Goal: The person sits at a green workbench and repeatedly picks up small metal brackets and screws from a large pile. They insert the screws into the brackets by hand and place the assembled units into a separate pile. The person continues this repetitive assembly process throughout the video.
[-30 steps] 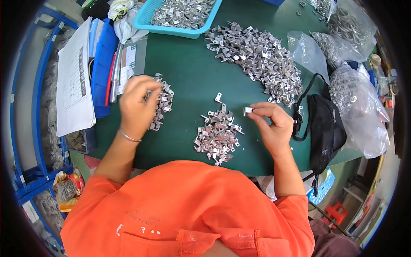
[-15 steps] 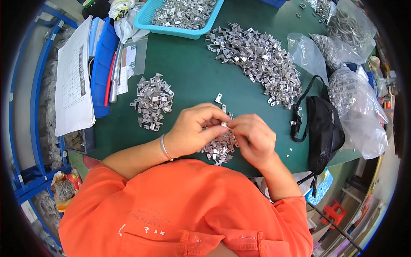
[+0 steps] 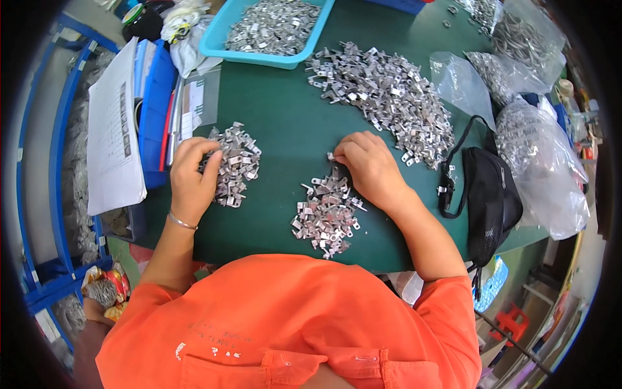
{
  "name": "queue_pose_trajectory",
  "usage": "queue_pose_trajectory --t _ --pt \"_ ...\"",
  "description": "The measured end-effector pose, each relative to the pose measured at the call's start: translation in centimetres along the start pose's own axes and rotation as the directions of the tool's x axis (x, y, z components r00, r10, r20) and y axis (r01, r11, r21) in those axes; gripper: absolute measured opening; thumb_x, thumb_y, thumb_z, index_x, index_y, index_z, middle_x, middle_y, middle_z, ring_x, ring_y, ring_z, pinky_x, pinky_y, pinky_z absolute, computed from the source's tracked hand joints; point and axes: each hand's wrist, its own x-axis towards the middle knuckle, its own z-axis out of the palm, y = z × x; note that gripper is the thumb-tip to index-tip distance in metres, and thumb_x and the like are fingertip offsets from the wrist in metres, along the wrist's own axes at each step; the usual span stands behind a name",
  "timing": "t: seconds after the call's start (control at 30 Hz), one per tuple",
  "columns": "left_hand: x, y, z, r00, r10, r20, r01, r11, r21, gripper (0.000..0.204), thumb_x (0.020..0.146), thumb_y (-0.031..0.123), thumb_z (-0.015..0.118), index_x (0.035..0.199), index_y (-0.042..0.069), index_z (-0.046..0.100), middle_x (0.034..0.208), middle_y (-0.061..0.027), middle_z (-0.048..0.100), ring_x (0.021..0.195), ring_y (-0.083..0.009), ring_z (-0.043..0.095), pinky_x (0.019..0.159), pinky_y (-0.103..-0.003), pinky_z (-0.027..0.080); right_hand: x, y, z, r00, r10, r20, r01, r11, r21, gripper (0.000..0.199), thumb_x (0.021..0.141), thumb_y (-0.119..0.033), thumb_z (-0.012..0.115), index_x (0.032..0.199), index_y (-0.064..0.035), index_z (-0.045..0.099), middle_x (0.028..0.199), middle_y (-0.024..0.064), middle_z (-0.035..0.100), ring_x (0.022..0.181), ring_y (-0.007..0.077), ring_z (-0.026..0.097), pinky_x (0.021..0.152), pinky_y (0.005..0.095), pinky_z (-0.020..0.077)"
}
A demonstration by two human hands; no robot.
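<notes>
My left hand [image 3: 197,175] is at the left edge of a small pile of metal brackets [image 3: 238,162]. Its thumb and index fingertips are nearly together; whether a piece sits between them is hidden. To the right, my right hand [image 3: 370,167] pinches one small metal bracket [image 3: 331,156] between thumb and fingers, just above the green table [image 3: 278,142]. Below that hand lies another pile of small brackets [image 3: 326,217], with a few pieces spread at its edge. A much larger heap of similar brackets [image 3: 389,97] covers the table's far right part.
A light-blue basket [image 3: 259,58] of metal parts stands at the back. On the left are a blue tray [image 3: 154,123] and printed sheets [image 3: 113,142]. A black pouch [image 3: 492,194] and clear bags of parts [image 3: 538,155] lie right. What looks like another person's arm [image 3: 96,312] shows lower left.
My hands have parted from their meeting point over the near pile. The left went to the left pile; the right moved slightly up and now pinches a bracket. The view shifted slightly.
</notes>
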Motion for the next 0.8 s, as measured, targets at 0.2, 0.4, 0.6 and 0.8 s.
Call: queue_pose_trajectory --t 0.2,0.4,0.6,0.8 --pt "0.3 0.2 0.6 1.000 0.011 -0.003 -0.011 1.000 -0.028 0.011 0.082 0.006 0.069 0.091 0.000 0.066 0.097 -0.0120 0.062 0.090 -0.0285 0.061 0.080 -0.035 0.048 -2.7 -2.9 -3.7 0.975 0.033 0.222 -0.109 0.933 0.344 0.007 0.079 0.000 0.064 0.086 -0.0014 0.064 0.083 0.0122 0.062 0.082 0.0338 0.060 0.070 0.0404 0.0501" --pt "0.7 -0.2 0.6 1.000 -0.016 0.005 0.016 0.996 -0.083 0.012 0.085 0.006 0.068 0.095 -0.001 0.065 0.098 -0.0109 0.061 0.089 -0.0237 0.060 0.079 -0.030 0.048 -0.6 1.5 -5.2 0.983 0.035 -0.180 -0.068 0.981 -0.181 0.025 0.072 0.005 0.060 0.094 -0.0035 0.067 0.087 0.0128 0.061 0.084 0.0339 0.057 0.075 0.0415 0.0482" --pt "0.7 1.2 -0.1 0.997 0.000 -0.071 -0.002 0.999 -0.036 0.016 0.082 0.007 0.070 0.095 0.000 0.065 0.099 -0.0131 0.061 0.094 -0.0292 0.060 0.082 -0.034 0.048 2.0 5.2 -4.6 0.916 0.056 -0.398 -0.176 0.946 -0.273 0.019 0.075 0.003 0.067 0.093 -0.0023 0.066 0.090 0.0119 0.060 0.085 0.0327 0.056 0.075 0.0412 0.0471" --pt "0.3 3.5 1.7 0.998 0.003 -0.069 -0.026 0.942 -0.335 0.017 0.083 -0.004 0.067 0.099 -0.001 0.064 0.104 -0.0086 0.058 0.082 -0.0118 0.057 0.072 -0.023 0.048 -0.2 3.1 -3.8 0.859 0.282 -0.426 -0.315 0.949 -0.007 0.013 0.076 0.004 0.068 0.088 0.0002 0.064 0.087 0.0134 0.062 0.081 0.0324 0.061 0.073 0.0375 0.0498"
